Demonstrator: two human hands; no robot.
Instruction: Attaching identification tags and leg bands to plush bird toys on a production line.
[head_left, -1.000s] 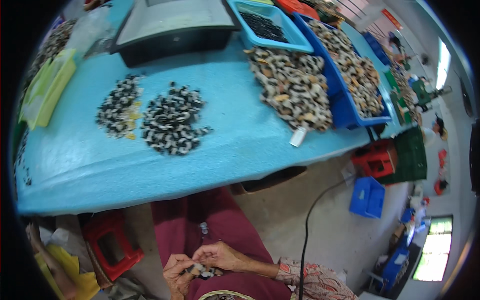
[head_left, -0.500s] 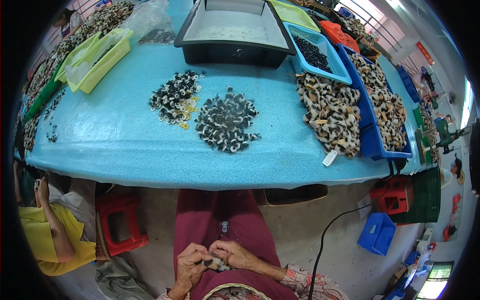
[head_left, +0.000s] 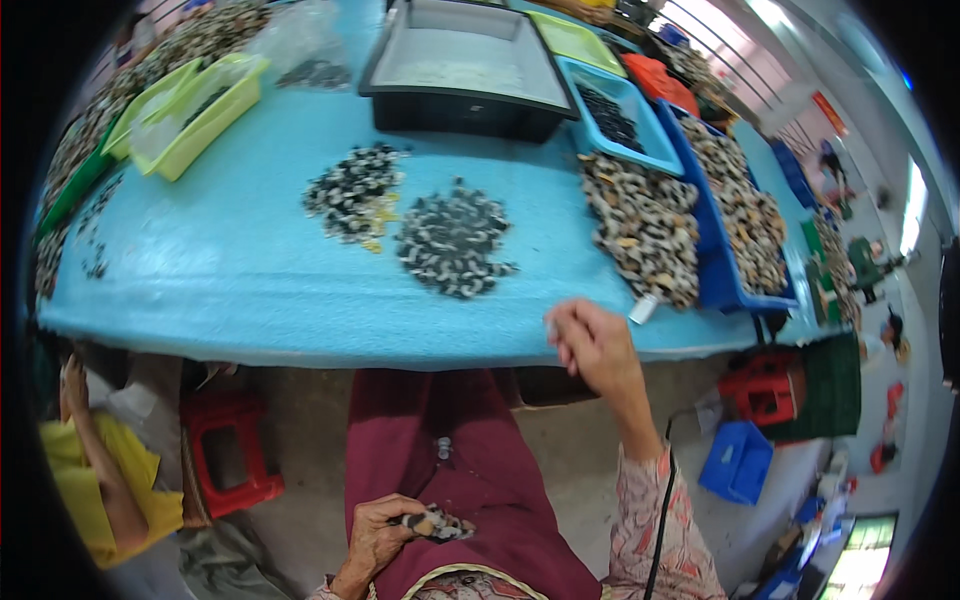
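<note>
The left grip [head_left: 384, 532] held a mottled fluffy piece [head_left: 438, 523]; whether the curled right grip [head_left: 594, 347] held anything was unclear, a black-and-white pile [head_left: 453, 240] lying ahead-left of it.

Black tray [head_left: 460, 115], upper centre, one; lime baskets [head_left: 192, 137], upper left, two; light-blue basket [head_left: 650, 157], upper right, one; heaps of black-and-white pieces [head_left: 455, 245], centre, two; red stools [head_left: 235, 492], lower left and right, two; spotted furry piece [head_left: 438, 524], lower centre, one.
</note>
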